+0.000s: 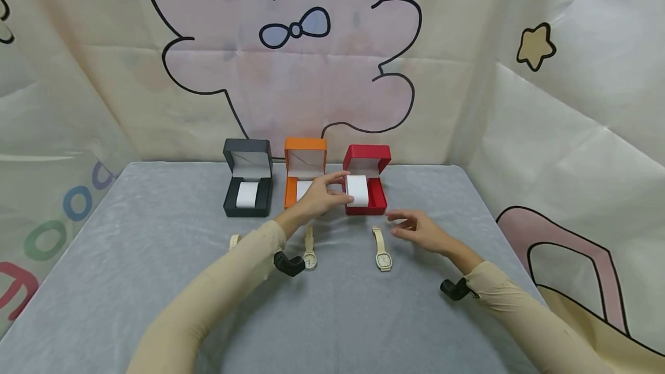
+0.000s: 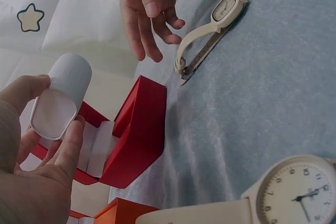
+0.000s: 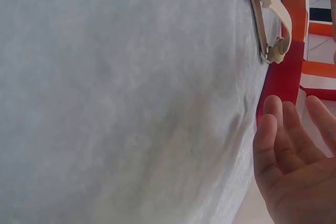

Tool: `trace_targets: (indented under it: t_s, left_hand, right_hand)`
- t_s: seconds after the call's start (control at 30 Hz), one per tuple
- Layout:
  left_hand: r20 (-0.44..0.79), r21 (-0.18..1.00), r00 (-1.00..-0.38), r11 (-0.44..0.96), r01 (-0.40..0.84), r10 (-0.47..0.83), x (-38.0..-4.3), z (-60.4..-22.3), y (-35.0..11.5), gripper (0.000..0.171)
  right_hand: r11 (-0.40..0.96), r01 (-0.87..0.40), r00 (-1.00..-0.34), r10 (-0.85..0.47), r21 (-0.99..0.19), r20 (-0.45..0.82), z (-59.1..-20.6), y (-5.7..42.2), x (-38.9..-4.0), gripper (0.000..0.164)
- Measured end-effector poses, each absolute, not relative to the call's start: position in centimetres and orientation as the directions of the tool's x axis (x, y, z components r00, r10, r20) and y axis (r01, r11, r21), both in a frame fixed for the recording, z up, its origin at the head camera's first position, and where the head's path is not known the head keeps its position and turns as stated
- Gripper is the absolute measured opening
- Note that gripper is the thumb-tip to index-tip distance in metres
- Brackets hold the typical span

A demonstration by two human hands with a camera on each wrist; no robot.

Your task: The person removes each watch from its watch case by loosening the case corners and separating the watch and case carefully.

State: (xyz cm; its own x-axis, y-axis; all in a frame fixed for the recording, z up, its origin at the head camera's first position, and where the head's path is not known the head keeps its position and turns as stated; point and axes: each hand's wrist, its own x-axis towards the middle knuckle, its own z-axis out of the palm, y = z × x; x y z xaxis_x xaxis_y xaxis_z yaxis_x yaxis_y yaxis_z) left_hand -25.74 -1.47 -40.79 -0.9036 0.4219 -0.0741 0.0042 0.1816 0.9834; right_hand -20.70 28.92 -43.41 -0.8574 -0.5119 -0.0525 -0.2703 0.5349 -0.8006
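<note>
My left hand [image 1: 318, 194] pinches a white watch cushion [image 2: 63, 95] by its ends, holding it above the open red watch box [image 1: 377, 196]. In the left wrist view the thumb is on one end and the fingers are on the other. My right hand [image 1: 423, 231] hovers to the right of the red box, fingers loosely bent and holding nothing. Just in front of that box lies a cream watch [image 1: 383, 258] with its strap in a loop. Another cream watch [image 1: 310, 257] with a round dial lies beside my left sleeve.
An open orange watch box [image 1: 291, 189] stands left of the red one, partly behind my left hand. Farther left is an open dark grey watch box [image 1: 232, 198] with a white cushion [image 1: 247, 194] in it. My left forearm mostly hides a third cream watch [image 1: 235, 240].
</note>
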Motion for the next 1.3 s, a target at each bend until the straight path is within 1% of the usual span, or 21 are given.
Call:
trace_targets:
  t_s: [0.1,0.33,0.57,0.7,0.9,1.1,1.3]
  left_hand:
    - [-0.076,0.982,-0.902,0.191,0.007,0.424,-26.0,-40.6,-1.1,0.07]
    - [-0.066,0.973,-0.909,0.23,0.034,0.411,-26.5,-40.7,-0.7,0.066]
    - [-0.068,0.97,-0.916,0.241,0.031,0.395,-27.1,-41.0,-0.6,0.066]
    - [-0.075,0.97,-0.917,0.242,0.024,0.391,-27.4,-41.1,-0.3,0.065]
    - [-0.086,0.962,-0.923,0.271,0.02,0.376,-27.8,-41.1,0.1,0.064]
    - [-0.077,0.965,-0.919,0.262,0.03,0.388,-28.1,-41.1,0.4,0.067]
    - [-0.079,0.963,-0.924,0.268,0.026,0.373,-28.8,-41.6,0.7,0.069]
  right_hand:
    - [0.558,-0.271,-0.865,-0.499,-0.784,-0.056,-43.2,29.1,-20.8,0.048]
    - [0.596,-0.258,-0.879,-0.471,-0.76,-0.071,-43.1,29.7,-21.1,0.047]
    - [0.605,-0.286,-0.883,-0.467,-0.743,-0.04,-42.4,29.9,-21.8,0.046]
    - [0.627,-0.26,-0.897,-0.439,-0.734,-0.057,-42.2,30.1,-22.2,0.047]
    - [0.632,-0.26,-0.904,-0.424,-0.73,-0.046,-41.9,30.3,-22.5,0.045]
    - [0.627,-0.256,-0.911,-0.411,-0.735,-0.033,-41.5,30.2,-22.6,0.042]
    - [0.617,-0.279,-0.908,-0.419,-0.735,-0.007,-41.6,30.2,-22.8,0.039]
